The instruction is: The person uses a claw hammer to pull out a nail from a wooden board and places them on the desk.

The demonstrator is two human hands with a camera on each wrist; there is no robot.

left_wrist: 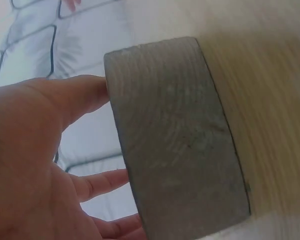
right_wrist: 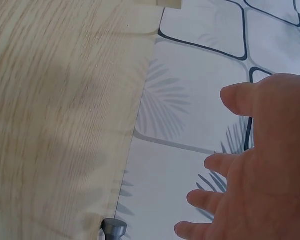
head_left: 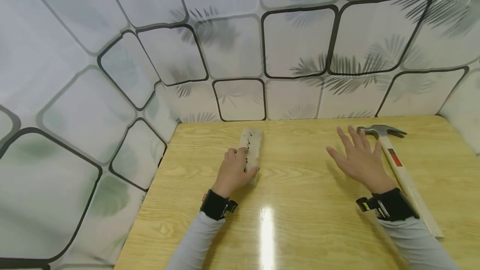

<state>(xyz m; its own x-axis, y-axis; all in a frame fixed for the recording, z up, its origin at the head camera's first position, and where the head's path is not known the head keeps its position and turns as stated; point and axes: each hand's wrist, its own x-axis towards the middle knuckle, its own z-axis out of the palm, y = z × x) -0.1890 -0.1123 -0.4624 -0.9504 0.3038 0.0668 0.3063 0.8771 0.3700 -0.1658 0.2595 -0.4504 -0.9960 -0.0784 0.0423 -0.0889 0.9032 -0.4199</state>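
Observation:
A pale wooden block lies lengthwise on the table, with several small dark bits, possibly nails, in a row along its top. My left hand holds its near part, thumb toward the right edge and fingers toward the left. In the left wrist view the grained end of the block faces the camera, and the thumb and fingers meet its upper edge. My right hand hovers over the table with fingers spread and nothing held. Just right of it lies a hammer, its handle partly hidden by the right wrist.
The wooden table has a glossy light patch near the front. A patterned cloth with dark outlines and leaf prints hangs behind it and on the left. The hammer's head shows near the table edge in the right wrist view.

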